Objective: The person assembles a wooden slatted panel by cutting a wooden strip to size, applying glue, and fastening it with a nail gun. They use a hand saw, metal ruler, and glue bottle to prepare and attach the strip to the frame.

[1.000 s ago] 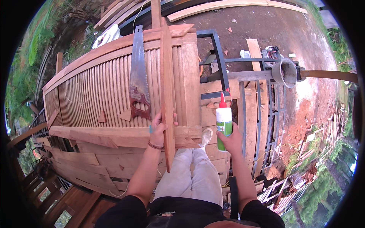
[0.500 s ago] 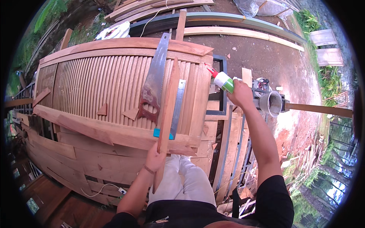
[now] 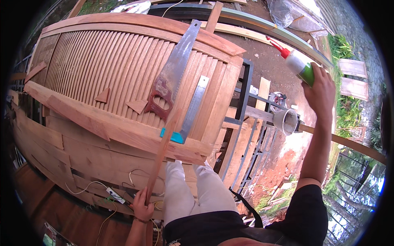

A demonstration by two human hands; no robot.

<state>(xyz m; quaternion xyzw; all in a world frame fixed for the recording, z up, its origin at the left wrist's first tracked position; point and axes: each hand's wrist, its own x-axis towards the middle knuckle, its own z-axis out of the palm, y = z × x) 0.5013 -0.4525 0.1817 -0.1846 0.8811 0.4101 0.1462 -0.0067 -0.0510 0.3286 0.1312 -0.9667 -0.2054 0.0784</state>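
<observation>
My right hand [image 3: 321, 88] is raised at the right, wrapped round a white and green glue bottle [image 3: 298, 67] whose red nozzle points up and left, away from the wood. Low on the left, my left hand [image 3: 143, 207] grips a long narrow wood strip [image 3: 162, 151], which slants up so its far end overlaps the near edge of a louvred wooden panel [image 3: 94, 69]. On the panel lie a handsaw [image 3: 176, 61] with a red-brown handle and a try square [image 3: 195, 106] with a turquoise stock. Small wood offcuts [image 3: 102, 95] rest on the slats.
Right of the panel stand a dark metal frame [image 3: 245, 90] and a grey bucket [image 3: 285, 121]. Long beams [image 3: 254, 35] lie on the ground beyond. A power strip with a white cable [image 3: 115, 195] sits on boards at lower left.
My right hand has lifted the glue bottle away from the panel's right corner, up and to the right. My left hand has drawn the wood strip down and left, off the try square.
</observation>
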